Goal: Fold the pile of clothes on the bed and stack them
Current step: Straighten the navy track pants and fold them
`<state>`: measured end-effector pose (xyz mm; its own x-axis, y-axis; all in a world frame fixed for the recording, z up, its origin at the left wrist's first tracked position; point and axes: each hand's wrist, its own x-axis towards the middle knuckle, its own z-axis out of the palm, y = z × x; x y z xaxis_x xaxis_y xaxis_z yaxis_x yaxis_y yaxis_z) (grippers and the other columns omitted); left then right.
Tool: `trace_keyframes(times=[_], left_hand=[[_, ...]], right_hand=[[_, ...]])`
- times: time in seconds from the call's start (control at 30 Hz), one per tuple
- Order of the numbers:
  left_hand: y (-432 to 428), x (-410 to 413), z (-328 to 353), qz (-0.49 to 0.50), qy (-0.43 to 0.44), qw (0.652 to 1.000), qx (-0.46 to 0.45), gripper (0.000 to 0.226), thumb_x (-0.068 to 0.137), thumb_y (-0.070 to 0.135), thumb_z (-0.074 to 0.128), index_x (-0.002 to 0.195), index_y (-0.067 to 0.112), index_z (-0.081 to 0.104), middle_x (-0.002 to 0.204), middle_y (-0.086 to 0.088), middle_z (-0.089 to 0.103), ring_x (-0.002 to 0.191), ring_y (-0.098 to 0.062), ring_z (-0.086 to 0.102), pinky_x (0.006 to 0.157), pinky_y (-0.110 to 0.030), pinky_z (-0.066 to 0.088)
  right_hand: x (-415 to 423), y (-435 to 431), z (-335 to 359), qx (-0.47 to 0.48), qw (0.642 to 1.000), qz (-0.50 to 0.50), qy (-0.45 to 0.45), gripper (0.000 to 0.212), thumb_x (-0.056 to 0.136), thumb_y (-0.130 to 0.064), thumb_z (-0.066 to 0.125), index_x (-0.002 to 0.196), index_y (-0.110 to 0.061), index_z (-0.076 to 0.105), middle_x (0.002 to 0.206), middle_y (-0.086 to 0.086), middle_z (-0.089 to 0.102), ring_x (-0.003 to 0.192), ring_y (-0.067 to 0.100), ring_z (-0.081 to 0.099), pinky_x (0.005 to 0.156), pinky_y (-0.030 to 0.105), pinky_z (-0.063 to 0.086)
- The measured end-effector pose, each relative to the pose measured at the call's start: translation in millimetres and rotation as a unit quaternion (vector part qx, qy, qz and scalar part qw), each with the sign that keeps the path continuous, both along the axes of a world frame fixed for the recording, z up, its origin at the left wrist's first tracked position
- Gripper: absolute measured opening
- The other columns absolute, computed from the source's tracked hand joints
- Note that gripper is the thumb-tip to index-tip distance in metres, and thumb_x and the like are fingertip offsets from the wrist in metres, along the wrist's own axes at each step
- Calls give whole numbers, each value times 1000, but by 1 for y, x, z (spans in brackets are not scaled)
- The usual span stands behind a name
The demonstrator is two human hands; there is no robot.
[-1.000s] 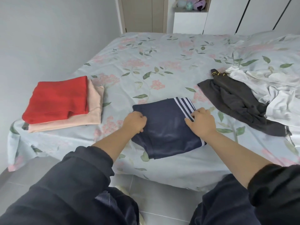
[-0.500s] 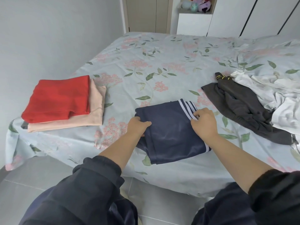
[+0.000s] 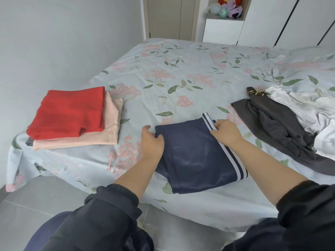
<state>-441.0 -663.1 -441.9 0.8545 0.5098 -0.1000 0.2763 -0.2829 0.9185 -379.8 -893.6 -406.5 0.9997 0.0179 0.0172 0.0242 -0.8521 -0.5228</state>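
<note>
**Two grips on the folded blue piece**

Nearest to us are our dark sleeves (image 3: 108, 214), and under them the grey floor (image 3: 27, 205). Just past them, the dark blue piece (image 3: 195, 160) lies folded flat on the near edge of the bed (image 3: 181, 69). White stripes (image 3: 233, 160) run down its right side.

Our left grip (image 3: 152, 142) is at the far left corner of the blue piece. Its thumb lies on top of the cloth and it seems to pinch the edge there, but the fingers underneath are hidden. Our right grip (image 3: 226, 132) is at the far right corner, with its fingers curled round the striped edge. So the piece lies right between our two grips, and both are touching it.

We think this cloth is light, soft and a bit shiny, so it may slip and fall open. It would be best to hold it by the two side edges with all the layers together and keep it flat when we lift it.

To the left, well apart, is the stack: a red piece (image 3: 70, 113) lying on a pink piece (image 3: 112, 131). We think the blue one goes on top of it next.

To the right lie a dark grey garment (image 3: 272, 127) and some white clothes (image 3: 308, 107), rumpled and not folded yet. So there is more to do.

Far off, past the bed, soft toys (image 3: 228, 8) sit on a shelf.
</note>
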Motion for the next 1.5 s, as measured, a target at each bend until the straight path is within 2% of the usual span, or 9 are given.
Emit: trace_keyframes(times=[0.1,0.27,0.43,0.57,0.77,0.9,1.03,1.17,1.5], left_hand=[[-4,3,6,-95,-15,977,192,22,89,37,58,89,14,59,82,1,55,75,-19,56,63,-27,43],[-7,13,0,-183,98,971,115,49,85,28,64,52,17,30,52,4,36,52,-13,39,49,-23,29],[1,4,0,-169,24,985,9,22,81,-1,44,65,12,51,62,1,53,59,-11,47,56,-23,38],[13,9,9,-133,-19,982,-130,19,90,9,56,71,5,55,51,-4,54,43,-14,49,42,-23,40],[13,19,1,-108,121,976,146,30,87,23,55,62,12,43,68,-10,57,64,-26,59,68,-38,53],[9,19,-3,-102,123,979,129,24,88,23,57,72,14,41,75,-6,56,71,-31,66,66,-35,54],[9,15,6,-105,172,979,-33,43,82,31,70,103,10,39,80,-7,55,55,-18,55,39,-23,42],[1,6,16,-134,163,975,-64,24,81,28,70,76,11,54,55,0,48,44,-13,42,40,-20,34],[-50,-10,45,-277,-47,919,-275,41,93,0,50,127,22,50,116,-3,64,96,-10,66,74,-20,53]], right_hand=[[1,-1,2,79,997,8,-25,18,80,3,53,71,-12,56,67,2,56,65,20,51,60,26,37],[-25,-9,7,210,956,165,118,42,74,23,38,58,-11,59,77,4,74,76,10,70,70,14,51],[-29,-15,12,196,946,209,151,34,80,17,52,69,-12,66,74,-2,73,75,10,68,74,20,52],[-4,-8,23,387,908,81,138,21,82,7,63,75,-13,67,64,-3,68,54,9,61,54,19,49],[24,21,-7,94,990,-62,80,34,81,-9,63,53,-13,43,55,1,37,52,15,35,49,26,26],[30,26,-11,71,989,-70,111,49,84,-17,62,50,-16,27,53,0,27,48,16,26,47,27,20],[23,16,-7,155,963,-79,205,28,83,-30,70,84,-9,52,93,1,49,84,20,49,76,26,41],[7,-1,0,305,914,-55,263,43,84,-23,71,120,-5,55,118,8,61,107,28,61,97,44,48],[-41,-68,39,451,859,58,237,19,89,-2,59,104,-7,68,101,10,72,90,24,70,69,29,57]])
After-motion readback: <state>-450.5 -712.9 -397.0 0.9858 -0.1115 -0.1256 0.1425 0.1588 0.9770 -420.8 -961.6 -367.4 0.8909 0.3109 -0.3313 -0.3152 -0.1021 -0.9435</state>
